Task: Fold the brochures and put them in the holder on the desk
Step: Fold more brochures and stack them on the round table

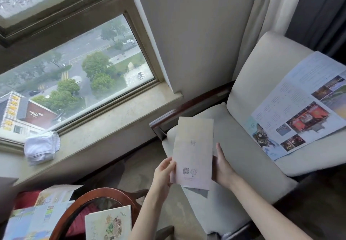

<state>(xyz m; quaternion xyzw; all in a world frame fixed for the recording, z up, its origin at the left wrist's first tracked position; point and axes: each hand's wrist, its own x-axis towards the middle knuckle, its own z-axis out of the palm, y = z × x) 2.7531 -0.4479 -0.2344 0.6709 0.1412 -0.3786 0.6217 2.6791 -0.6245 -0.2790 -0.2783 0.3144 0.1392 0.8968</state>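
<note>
I hold a folded pale brochure upright over the cream armchair seat, its back panel with a QR code facing me. My left hand pinches its lower left edge. My right hand grips its right edge, fingers behind the paper. An unfolded brochure with photos lies spread across the chair's right arm and seat. Another folded brochure with a colourful picture rests on the round wooden table at the bottom. No holder is in view.
The armchair stands against the wall by the curtain. A wooden-rimmed glass table sits bottom left beside more printed sheets. A folded white towel lies on the window sill.
</note>
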